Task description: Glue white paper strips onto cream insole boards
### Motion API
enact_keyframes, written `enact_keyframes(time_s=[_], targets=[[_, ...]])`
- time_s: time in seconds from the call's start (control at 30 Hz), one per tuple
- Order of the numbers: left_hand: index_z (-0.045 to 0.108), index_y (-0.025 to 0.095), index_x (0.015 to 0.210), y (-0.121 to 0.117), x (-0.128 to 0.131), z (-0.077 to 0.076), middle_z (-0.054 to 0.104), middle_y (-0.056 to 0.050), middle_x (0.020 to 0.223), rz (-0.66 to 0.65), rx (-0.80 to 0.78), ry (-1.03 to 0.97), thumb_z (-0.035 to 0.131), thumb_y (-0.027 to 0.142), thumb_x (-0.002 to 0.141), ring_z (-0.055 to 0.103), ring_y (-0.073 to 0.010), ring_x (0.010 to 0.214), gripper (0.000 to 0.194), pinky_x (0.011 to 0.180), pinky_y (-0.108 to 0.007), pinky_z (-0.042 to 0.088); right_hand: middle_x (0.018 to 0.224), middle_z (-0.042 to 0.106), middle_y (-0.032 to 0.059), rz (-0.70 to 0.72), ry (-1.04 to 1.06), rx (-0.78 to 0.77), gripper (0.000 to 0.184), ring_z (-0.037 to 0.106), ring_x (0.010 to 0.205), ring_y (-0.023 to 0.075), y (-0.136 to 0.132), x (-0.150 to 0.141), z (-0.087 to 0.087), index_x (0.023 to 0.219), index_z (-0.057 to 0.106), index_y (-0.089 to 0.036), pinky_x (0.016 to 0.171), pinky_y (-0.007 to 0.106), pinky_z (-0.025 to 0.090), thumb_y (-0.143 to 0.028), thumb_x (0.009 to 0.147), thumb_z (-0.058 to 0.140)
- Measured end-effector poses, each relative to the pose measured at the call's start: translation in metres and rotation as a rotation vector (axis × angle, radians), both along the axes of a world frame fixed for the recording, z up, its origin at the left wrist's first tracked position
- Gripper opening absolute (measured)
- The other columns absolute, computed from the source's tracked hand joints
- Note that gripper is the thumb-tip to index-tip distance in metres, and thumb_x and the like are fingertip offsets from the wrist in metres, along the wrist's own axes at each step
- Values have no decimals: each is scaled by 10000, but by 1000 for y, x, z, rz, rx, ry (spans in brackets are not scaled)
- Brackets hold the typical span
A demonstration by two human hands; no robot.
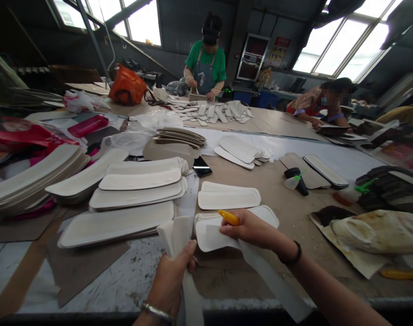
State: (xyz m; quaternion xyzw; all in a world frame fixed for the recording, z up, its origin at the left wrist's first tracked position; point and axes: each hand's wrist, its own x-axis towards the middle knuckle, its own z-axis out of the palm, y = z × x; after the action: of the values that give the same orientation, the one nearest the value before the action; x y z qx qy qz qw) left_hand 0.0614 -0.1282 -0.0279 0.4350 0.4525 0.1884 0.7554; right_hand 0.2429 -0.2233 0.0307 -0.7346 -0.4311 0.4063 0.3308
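My left hand [174,276] is closed round a folded bundle of white strips [176,233], whose ends hang below the fist. My right hand [249,230] grips a yellow-handled tool [228,217]; the tool's working end is hidden. Its fingertips also rest on a long white strip [267,267], which lies partly on a stack of white rounded panels [206,246] and trails down past the table edge. Just beyond that hand lie more white panels [228,199].
Stacks of long white panels [118,226] fill the left side. A phone [202,167] lies mid-table. Small glue-like bottles [292,182] and a stained cloth-like bundle [372,233] are on the right. Across the table, one person [206,68] stands and another [324,102] leans over panels.
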Motion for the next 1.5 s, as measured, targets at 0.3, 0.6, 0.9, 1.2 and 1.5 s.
enact_keyframes(time_s=[0.3,0.6,0.9,1.2,1.5], targets=[[642,64,819,13,13,-18,558,-4,532,-115,-81,14,787,353,602,472,-100,490,389,461,-203,355,674,617,11,141,-390,-221,147,513,607,138,32,3,-10,824,659,-161,548,229,318,-292,786,604],[638,88,767,17,19,-10,603,-35,481,-131,-7,64,756,324,584,508,-124,459,321,465,-216,383,838,704,71,230,-597,-254,190,621,746,205,36,2,-16,915,676,-192,565,245,317,-321,812,583],[626,98,644,16,28,-14,556,-29,412,-143,129,165,759,367,566,463,-114,392,310,405,-208,333,855,715,80,250,-707,-251,213,649,802,232,36,-8,-15,958,679,-211,596,253,364,-336,820,577],[603,97,561,16,23,-12,570,-43,434,-170,175,151,760,384,560,474,-123,411,328,422,-225,357,877,695,91,-17,-710,-450,187,635,818,231,-55,34,2,867,672,-178,643,270,392,-306,825,542],[624,119,661,13,25,-15,586,-26,449,-136,148,253,758,353,545,515,-158,448,294,463,-249,403,955,701,102,-324,-748,-550,258,644,908,258,-86,47,-8,980,648,-182,738,315,431,-339,859,484]])
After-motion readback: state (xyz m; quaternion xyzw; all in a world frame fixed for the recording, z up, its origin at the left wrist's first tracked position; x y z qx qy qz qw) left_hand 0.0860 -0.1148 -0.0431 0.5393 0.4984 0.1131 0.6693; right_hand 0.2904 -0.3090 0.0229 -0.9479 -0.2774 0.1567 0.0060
